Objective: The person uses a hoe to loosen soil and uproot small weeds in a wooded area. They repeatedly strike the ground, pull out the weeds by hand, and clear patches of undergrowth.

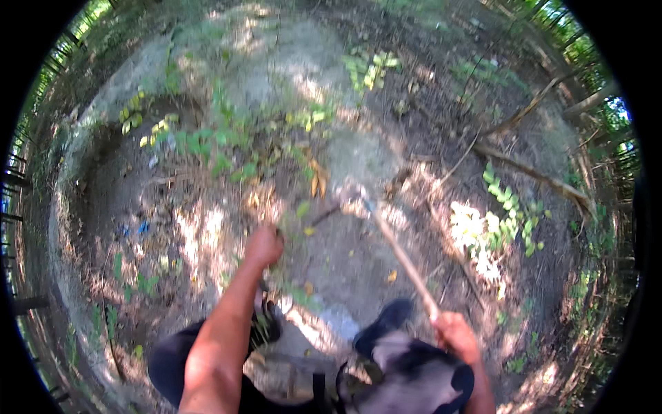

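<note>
My right hand is wrapped around the lower end of a long wooden handle. The handle slants up and away to the left, with a bluish band near its far end. Whatever tool head lies beyond the band is blurred against the soil. My left hand is curled, back upward, over low weeds and dry leaves. Its fingers face away, so whether it grips anything is hidden. A thin dark stick or rod lies between that hand and the handle's far end.
Fallen branches cross the ground at right, beside a leafy sprig. Green seedlings grow ahead. Blue scraps lie at left, near a dug hollow. My dark shoe is near a pale flat piece.
</note>
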The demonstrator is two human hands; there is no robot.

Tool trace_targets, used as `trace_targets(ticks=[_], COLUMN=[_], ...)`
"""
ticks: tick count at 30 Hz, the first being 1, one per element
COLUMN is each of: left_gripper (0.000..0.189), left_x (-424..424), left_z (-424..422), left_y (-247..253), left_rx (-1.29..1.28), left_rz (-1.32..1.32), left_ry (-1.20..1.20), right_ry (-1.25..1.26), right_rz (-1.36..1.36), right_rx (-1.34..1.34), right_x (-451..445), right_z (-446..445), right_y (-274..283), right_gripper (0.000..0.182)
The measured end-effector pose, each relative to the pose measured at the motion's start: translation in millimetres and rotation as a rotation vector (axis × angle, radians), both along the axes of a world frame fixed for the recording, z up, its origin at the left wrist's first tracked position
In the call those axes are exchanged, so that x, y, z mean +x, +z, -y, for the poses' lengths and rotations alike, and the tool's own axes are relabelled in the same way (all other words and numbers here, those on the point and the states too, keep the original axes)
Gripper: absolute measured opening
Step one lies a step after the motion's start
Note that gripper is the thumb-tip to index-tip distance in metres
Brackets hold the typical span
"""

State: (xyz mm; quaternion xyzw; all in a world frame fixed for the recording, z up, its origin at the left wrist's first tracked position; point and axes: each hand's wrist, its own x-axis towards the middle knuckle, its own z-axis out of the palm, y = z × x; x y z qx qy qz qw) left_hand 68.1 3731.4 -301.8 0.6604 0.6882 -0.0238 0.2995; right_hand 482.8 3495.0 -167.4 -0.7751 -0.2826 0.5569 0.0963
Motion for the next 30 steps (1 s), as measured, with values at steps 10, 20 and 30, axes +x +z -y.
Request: trace_targets(ticks=[10,20,30], left_gripper=[0.023,0.038,0.051], left_x=[-41,20,101], left_z=[-44,37,75], left_y=[57,-27,-41], left_rx=[-0.202,-0.229,-0.357], left_rz=[0.368,0.192,0.088], left_ry=[0.089,-0.133,0.11], right_ry=[0.036,-0.271,-0.162], right_rz=[0.033,-0.06,-0.051], right_rx=[-0.056,-0.196,-0.143], right_x=[8,-9,19], right_z=[24,31,66], right_y=[3,18,-22], right_gripper=[0.032,0.02,0.025])
